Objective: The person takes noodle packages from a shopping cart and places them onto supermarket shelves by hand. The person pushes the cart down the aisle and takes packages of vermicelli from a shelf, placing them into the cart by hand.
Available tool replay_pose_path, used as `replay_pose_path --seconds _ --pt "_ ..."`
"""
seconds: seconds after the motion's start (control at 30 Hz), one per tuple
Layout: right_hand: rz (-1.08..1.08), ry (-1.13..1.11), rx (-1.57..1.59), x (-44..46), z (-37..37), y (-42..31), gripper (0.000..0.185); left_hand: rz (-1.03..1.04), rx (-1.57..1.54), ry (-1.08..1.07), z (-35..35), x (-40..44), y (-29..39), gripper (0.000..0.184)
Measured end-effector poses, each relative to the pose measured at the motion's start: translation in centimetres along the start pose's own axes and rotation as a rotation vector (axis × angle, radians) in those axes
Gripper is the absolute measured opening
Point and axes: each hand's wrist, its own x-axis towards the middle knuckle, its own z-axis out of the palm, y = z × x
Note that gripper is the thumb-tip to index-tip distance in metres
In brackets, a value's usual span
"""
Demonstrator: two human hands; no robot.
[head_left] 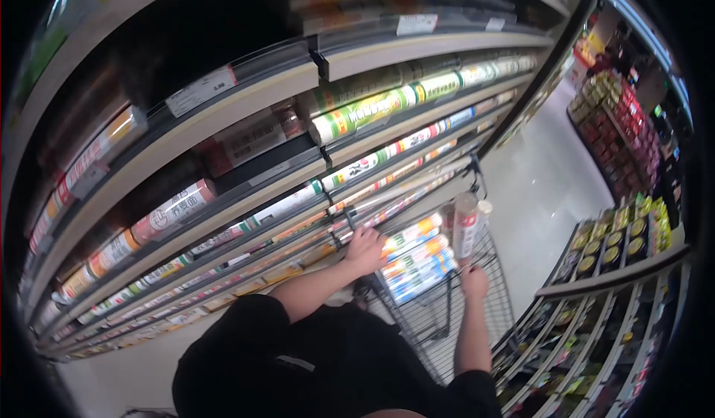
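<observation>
My left hand [365, 252] is closed over the near left rim of a wire shopping cart [488, 287], beside the ends of the packets inside it. Several cylindrical packets of dried noodles [417, 269], with white, orange and blue wrappers, lie side by side in the cart. My right hand [474, 280] is closed around the lower end of a clear, long pack [465, 224] with a pale label and red print. This pack stands tilted at the cart's far side. A round whitish cap or end [485, 207] shows next to it; its kind is unclear.
Shelves [253, 90] of noodle packets run along my left, with a green-and-white packet [365, 112] near their edge. Price tags [201, 90] line the shelf fronts. A pale floor [532, 172] stretches ahead. Another shelf [611, 269] with packaged goods stands on the right.
</observation>
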Motion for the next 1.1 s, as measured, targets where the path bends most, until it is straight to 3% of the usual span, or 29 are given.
replay_pose_path --seconds 0.1,0.27,0.43,0.6,0.7,0.83,0.87,0.9,1.0,1.1 --pt "0.095 -0.124 -0.1 2.0 -2.1 -1.6 0.042 -0.02 0.027 -0.051 0.5 2.4 0.8 0.054" --pt "0.17 -0.08 -0.016 5.7 -1.3 -0.4 0.041 -0.057 0.107 -0.082 2.2 6.6 2.1 0.058" --pt "0.274 -0.083 0.122 9.5 -1.0 0.4 0.037 -0.056 0.267 -0.368 3.4 11.5 2.9 0.062" --pt "0.283 -0.042 0.194 12.0 -2.3 0.3 0.033 0.009 0.366 -0.35 4.0 14.6 4.8 0.069" --pt "0.308 -0.025 0.202 14.4 -2.0 0.8 0.032 -0.002 0.332 -0.29 6.1 16.6 4.7 0.065" --pt "0.274 -0.067 0.215 17.1 -3.0 1.2 0.033 -0.046 0.248 -0.224 8.4 19.0 4.5 0.058" --pt "0.217 0.005 0.174 17.6 -2.9 1.3 0.034 -0.053 0.209 -0.21 8.0 19.8 4.7 0.056" --pt "0.158 0.076 0.134 18.0 -2.7 1.5 0.035 -0.115 0.087 -0.345 7.7 20.8 4.7 0.061" --pt "-0.018 0.23 -0.011 20.0 -2.2 2.2 0.039 -0.168 -0.138 -0.249 7.7 22.3 4.8 0.067" --pt "-0.226 0.397 -0.234 20.3 -3.2 2.4 0.037 -0.295 -0.294 -0.348 5.1 23.6 6.3 0.064"
